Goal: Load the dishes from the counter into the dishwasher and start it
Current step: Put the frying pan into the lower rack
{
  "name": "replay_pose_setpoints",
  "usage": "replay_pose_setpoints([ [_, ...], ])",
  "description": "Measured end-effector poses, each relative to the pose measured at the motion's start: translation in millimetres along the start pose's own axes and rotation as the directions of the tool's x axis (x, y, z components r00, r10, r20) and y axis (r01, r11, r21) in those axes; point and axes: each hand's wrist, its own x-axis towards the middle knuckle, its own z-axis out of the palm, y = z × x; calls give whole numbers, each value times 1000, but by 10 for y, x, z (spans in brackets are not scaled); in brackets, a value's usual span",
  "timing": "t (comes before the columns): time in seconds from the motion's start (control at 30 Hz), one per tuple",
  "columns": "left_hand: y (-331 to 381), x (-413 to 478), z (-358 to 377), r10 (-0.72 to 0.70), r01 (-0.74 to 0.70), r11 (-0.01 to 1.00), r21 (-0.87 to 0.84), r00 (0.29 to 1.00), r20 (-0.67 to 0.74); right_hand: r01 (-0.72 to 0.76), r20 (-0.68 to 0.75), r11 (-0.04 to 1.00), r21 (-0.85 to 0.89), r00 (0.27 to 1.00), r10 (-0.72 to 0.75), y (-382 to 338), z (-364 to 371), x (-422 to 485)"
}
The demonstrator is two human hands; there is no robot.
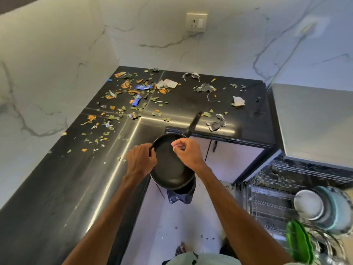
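Frying pan [170, 165], black and bare inside, long handle pointing away, hung just off the counter [57, 188] edge. I saw the left hand [140, 159] gripping its rim and the right hand [188, 153] above it, fingers curled together (print on the wrapper scraps [143, 87] was too blurred to read).

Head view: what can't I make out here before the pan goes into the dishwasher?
Dark bag below the pan: head view, the pan hides its opening.
Right hand: head view, whether its fingers pinch anything is too small to tell.
Dishwasher rack: head view, blurred and cut off by the right edge; free slots unclear.
Dishwasher controls: outside the frame.
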Motion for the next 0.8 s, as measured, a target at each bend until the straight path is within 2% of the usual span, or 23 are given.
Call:
replay_pose_setpoints([
  [0.1,453,112,-14,194,-195,980,44,981,31,-25,-26,1000,3,999,25,68,-345,21],
  [0.2,899,192,77,337,-342,937,77,939,71,-77,-43,989,-127,996,72,245,-682,-31],
  [0.27,1185,235,170,415,-422,905,64,905,90,-119,-109,961,-249,990,94,407,-931,-97],
  [0.37,1582,284,391,523,-536,842,61,839,147,-166,-234,934,-317,968,93,610,-1401,-188],
  [0.4,1717,289,480,548,-564,823,65,820,168,-169,-239,922,-347,967,88,673,-1570,-213],
  [0.47,2022,275,653,594,-618,784,62,775,214,-169,-158,897,-408,981,113,822,-1886,-260],
  [0.53,2362,234,841,648,-678,735,20,710,274,-200,-39,888,-414,979,202,1036,-2146,-303],
  [0.6,2716,179,1050,712,-744,668,-35,624,320,-264,7,858,-441,955,298,1297,-2383,-336],
  [0.7,3291,99,1369,752,-812,582,-51,513,413,-340,-17,779,-527,920,391,1687,-2778,-385],
  [0.8,3856,15,1679,721,-841,537,-67,416,554,-393,-46,718,-574,891,451,2068,-3191,-432],
])
